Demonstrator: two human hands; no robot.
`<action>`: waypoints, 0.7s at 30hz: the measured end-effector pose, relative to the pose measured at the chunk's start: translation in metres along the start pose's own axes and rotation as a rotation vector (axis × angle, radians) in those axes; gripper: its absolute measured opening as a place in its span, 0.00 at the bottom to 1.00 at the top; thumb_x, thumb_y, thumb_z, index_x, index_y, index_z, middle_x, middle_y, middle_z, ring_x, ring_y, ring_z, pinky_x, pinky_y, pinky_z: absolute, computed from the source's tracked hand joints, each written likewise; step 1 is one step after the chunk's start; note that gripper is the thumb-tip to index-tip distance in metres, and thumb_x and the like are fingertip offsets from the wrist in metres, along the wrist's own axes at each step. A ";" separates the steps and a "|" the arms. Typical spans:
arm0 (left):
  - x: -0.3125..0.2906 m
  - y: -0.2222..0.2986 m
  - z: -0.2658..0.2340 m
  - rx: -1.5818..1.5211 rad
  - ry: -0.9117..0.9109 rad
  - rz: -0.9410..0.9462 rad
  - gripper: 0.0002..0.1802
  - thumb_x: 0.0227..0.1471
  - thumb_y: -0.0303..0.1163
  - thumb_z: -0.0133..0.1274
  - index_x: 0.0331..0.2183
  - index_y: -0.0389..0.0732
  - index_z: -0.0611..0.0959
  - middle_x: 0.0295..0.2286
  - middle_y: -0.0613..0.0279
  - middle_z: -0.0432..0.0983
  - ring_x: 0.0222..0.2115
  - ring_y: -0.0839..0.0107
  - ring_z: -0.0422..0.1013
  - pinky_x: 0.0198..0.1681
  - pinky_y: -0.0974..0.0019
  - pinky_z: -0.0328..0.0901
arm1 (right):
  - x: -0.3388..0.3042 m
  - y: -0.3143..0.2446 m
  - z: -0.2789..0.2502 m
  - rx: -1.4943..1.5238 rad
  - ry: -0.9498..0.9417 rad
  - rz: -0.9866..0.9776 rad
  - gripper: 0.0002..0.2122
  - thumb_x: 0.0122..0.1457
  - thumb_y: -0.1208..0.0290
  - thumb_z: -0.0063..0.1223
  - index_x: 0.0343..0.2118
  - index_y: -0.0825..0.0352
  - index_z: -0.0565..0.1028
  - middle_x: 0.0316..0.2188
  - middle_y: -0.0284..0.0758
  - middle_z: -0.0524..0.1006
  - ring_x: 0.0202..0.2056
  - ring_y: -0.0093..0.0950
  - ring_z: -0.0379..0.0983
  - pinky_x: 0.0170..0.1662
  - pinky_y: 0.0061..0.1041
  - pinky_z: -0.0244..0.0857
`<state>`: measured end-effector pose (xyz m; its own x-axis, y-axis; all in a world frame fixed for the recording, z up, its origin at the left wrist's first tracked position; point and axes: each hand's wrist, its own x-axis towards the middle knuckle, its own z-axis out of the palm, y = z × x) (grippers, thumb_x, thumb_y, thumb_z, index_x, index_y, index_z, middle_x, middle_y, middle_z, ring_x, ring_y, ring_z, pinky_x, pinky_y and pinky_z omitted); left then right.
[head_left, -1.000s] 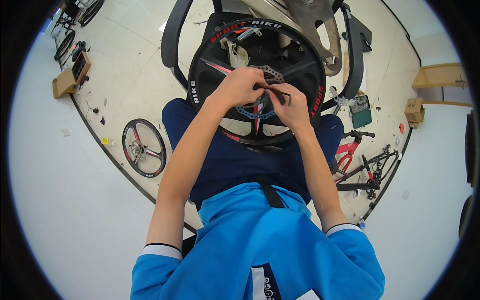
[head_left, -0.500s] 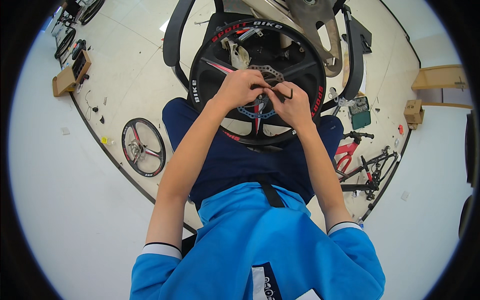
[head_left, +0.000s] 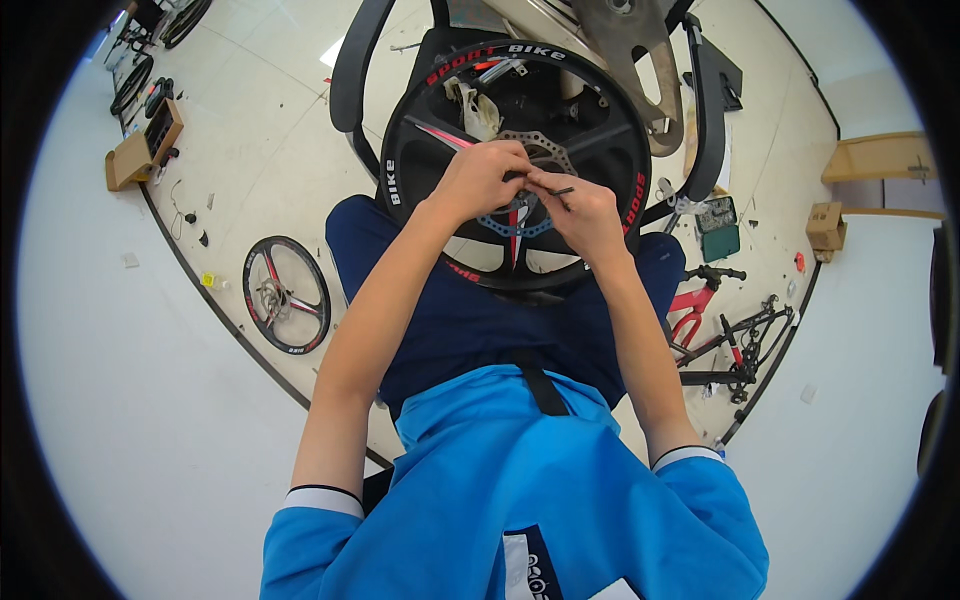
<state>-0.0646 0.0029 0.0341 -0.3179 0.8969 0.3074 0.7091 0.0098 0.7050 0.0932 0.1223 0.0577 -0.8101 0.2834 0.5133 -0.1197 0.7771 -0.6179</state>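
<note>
A black bicycle wheel (head_left: 634,140) with three broad spokes lies flat across my thighs. A perforated brake disc (head_left: 564,160) is at its hub. Both my hands meet over the disc, fingertips almost touching. My right hand (head_left: 585,212) is closed in a pinch on a small dark hex key (head_left: 565,190), whose short end sticks out past the fingers. My left hand (head_left: 485,180) is closed too, thumb and fingers pinched beside the right fingertips. What it grips, if anything, is hidden.
Behind the wheel stands a black chair (head_left: 348,95) with armrests, bearing tools and a grey metal frame part (head_left: 640,75). Another wheel (head_left: 325,300) leans at left. At right are a red-black bicycle frame (head_left: 690,300), a green case (head_left: 720,242) and a cardboard box (head_left: 826,226).
The hex key has turned in my right fingers, so its bent end points differently. My right hand has rotated slightly; the left has barely moved, and the wheel stays put.
</note>
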 end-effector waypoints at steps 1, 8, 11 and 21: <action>0.000 0.001 0.000 0.016 -0.006 0.001 0.09 0.47 0.26 0.63 0.34 0.41 0.89 0.32 0.62 0.81 0.32 0.59 0.78 0.35 0.62 0.72 | 0.001 0.000 0.000 0.007 0.013 0.023 0.08 0.55 0.79 0.66 0.39 0.67 0.84 0.32 0.38 0.85 0.31 0.35 0.83 0.34 0.28 0.75; 0.003 0.012 -0.009 -0.157 -0.063 -0.150 0.12 0.45 0.24 0.65 0.36 0.42 0.90 0.30 0.58 0.82 0.29 0.59 0.78 0.33 0.63 0.71 | 0.000 0.000 0.003 0.019 0.101 0.147 0.07 0.51 0.74 0.72 0.31 0.69 0.84 0.27 0.38 0.83 0.26 0.33 0.81 0.28 0.24 0.72; -0.001 0.019 -0.005 -0.146 0.016 -0.156 0.12 0.44 0.24 0.65 0.35 0.41 0.90 0.29 0.56 0.83 0.28 0.59 0.78 0.32 0.64 0.71 | 0.001 0.005 0.005 -0.039 0.086 0.154 0.10 0.49 0.72 0.75 0.31 0.70 0.84 0.26 0.37 0.83 0.24 0.26 0.80 0.28 0.21 0.70; -0.009 0.022 0.013 -0.051 0.149 -0.096 0.11 0.46 0.25 0.60 0.35 0.39 0.89 0.30 0.55 0.83 0.33 0.54 0.75 0.41 0.55 0.71 | 0.000 -0.009 0.002 0.238 0.157 0.198 0.08 0.54 0.80 0.67 0.37 0.69 0.85 0.34 0.38 0.85 0.34 0.31 0.84 0.41 0.23 0.76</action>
<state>-0.0381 0.0008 0.0384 -0.4750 0.8175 0.3257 0.6396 0.0665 0.7659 0.0929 0.1137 0.0622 -0.7351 0.5127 0.4436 -0.1148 0.5507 -0.8267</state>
